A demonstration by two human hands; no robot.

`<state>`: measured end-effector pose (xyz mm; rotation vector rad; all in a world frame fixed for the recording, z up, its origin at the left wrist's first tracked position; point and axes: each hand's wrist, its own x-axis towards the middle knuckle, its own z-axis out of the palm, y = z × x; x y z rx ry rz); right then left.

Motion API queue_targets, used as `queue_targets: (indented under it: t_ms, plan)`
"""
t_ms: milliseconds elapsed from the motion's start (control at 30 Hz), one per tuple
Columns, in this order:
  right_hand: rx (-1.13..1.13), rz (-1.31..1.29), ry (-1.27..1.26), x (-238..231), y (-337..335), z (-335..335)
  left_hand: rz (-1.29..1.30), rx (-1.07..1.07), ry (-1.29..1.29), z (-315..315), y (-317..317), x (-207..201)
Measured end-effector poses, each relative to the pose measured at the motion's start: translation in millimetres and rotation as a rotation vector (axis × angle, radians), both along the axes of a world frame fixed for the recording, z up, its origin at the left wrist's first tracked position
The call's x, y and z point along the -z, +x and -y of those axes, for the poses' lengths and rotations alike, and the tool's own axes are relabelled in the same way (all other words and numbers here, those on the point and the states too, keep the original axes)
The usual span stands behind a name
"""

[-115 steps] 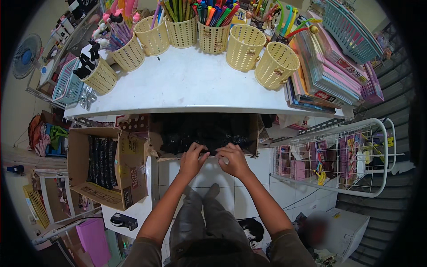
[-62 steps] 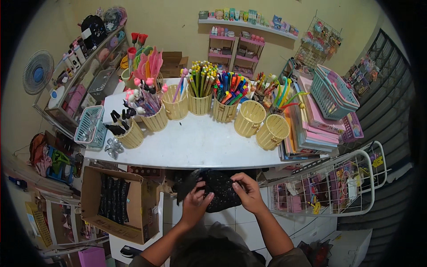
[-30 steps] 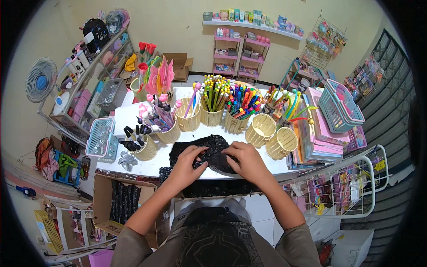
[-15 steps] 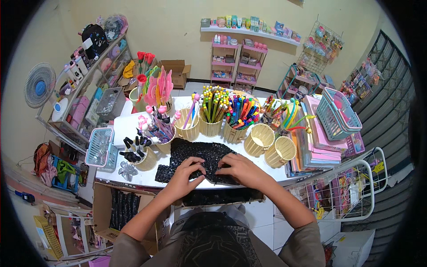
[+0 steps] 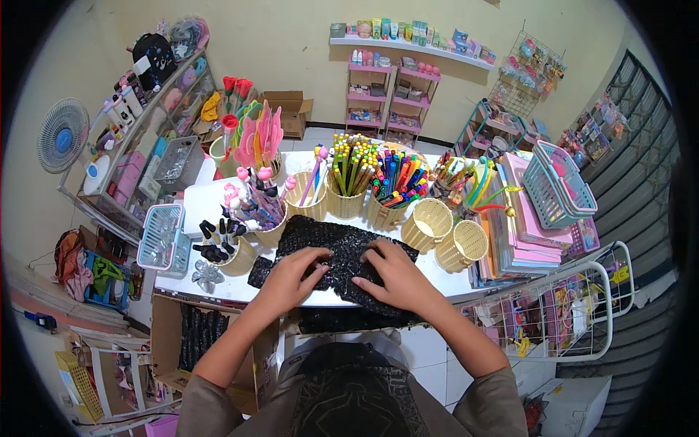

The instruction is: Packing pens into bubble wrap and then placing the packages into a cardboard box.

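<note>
A sheet of shiny, bumpy black bubble wrap lies crumpled across the front of the white table, its near right part reaching the table's edge. My left hand rests on its left part, thumb apart from the extended fingers. On the right part lies my right hand, fingers spread and thumb pointing inward. Both hands are open on the wrap. Beyond it stand woven cream baskets, one full of coloured pens, another full of pencils. An empty woven basket stands right of the wrap.
At the left of the white table are a light-blue basket and a clear flower-shaped object. Stacked pink books stand at the right, beside a white wire rack. A cardboard box with black rolls sits below left.
The wrap's right side has spread farther right and toward me. My right hand has gone from a bunched pose to spread fingers; my left hand has shifted slightly left.
</note>
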<state>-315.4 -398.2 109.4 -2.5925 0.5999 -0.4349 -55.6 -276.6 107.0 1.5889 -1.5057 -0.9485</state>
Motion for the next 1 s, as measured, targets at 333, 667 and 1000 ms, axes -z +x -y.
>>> queue_targets:
  t_ms: [333,667,1000]
  plan:
    - [-0.093,-0.104,-0.065,21.4,-14.7,21.4,0.590,0.109,-0.262,-14.6,14.3,8.0]
    - [-0.075,-0.060,-0.024,14.8,3.0,5.6,0.629,0.167,-0.419,-4.6,12.9,14.0]
    - [0.005,-0.091,-0.118,31.6,9.1,7.1,0.687,0.141,-0.293,-11.1,8.3,19.1]
